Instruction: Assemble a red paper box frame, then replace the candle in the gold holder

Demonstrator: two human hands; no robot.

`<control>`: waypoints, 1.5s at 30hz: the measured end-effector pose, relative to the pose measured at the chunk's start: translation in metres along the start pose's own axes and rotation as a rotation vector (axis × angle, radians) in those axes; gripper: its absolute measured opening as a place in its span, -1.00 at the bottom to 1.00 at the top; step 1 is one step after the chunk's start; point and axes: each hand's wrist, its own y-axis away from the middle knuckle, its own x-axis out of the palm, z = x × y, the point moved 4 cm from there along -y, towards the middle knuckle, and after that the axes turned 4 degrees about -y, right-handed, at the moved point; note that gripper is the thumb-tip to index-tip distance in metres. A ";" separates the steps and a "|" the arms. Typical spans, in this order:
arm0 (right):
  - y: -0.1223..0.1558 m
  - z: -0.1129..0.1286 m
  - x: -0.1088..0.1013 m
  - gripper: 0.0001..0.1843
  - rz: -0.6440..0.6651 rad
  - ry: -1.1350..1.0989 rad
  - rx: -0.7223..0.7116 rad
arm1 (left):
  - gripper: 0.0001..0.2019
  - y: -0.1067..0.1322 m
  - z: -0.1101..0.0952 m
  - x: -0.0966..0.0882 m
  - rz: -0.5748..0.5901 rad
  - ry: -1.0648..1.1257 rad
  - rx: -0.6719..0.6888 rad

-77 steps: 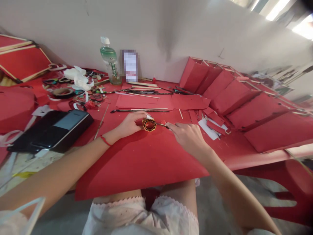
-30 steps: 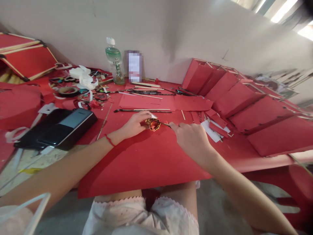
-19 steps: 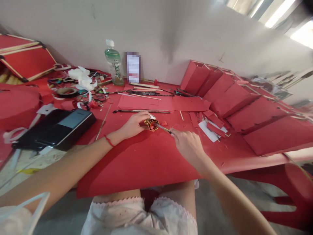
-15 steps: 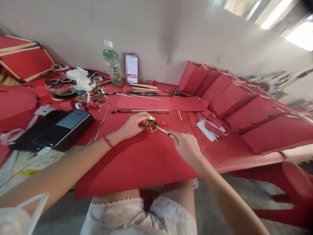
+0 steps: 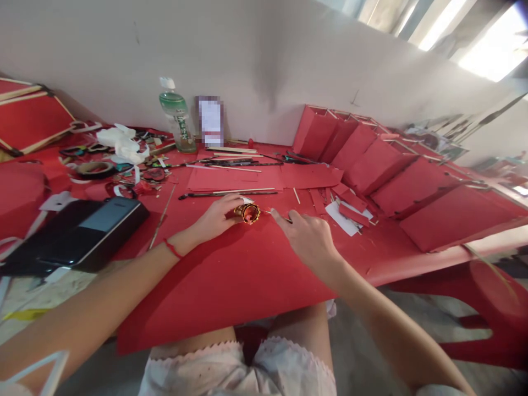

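Note:
My left hand (image 5: 216,218) rests on a sheet of red paper (image 5: 198,286) and pinches a small round ornament with a scalloped gold rim and red centre (image 5: 248,213). My right hand (image 5: 307,239) lies just to its right, its fingertips pinching a thin pointed stick (image 5: 278,215). The stick's tip stands close to the ornament, with a narrow gap between them. My fingers hide the stick's lower end and part of the ornament's far side.
A black flat device (image 5: 78,236) lies left of my left arm. Behind the hands are long dark brushes (image 5: 223,193), a green-labelled bottle (image 5: 173,118), tape (image 5: 91,169), white tissue (image 5: 121,146) and red paper scraps (image 5: 342,212). Red stick-framed panels (image 5: 412,198) line the right.
The right hand has drawn back slightly to the right, and the stick no longer touches the ornament. The whole view has shifted left and tilted as my head moved.

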 end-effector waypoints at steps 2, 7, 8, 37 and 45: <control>-0.002 0.001 -0.002 -0.33 0.025 0.016 -0.020 | -0.67 0.000 -0.001 -0.001 -0.004 0.001 0.004; -0.003 -0.001 0.004 -0.30 0.063 -0.038 -0.008 | -0.64 0.001 0.002 0.000 -0.015 -0.030 -0.005; -0.003 -0.002 0.005 -0.32 0.059 -0.054 0.008 | -0.63 0.002 0.003 0.000 -0.018 -0.037 -0.006; 0.001 -0.001 0.079 -0.55 -0.115 -1.322 0.214 | -0.81 0.005 -0.003 -0.005 -0.094 -0.105 -0.003; -0.007 0.000 0.076 -0.49 -0.011 -1.524 0.156 | -0.85 0.007 -0.009 -0.008 -0.187 -0.130 0.041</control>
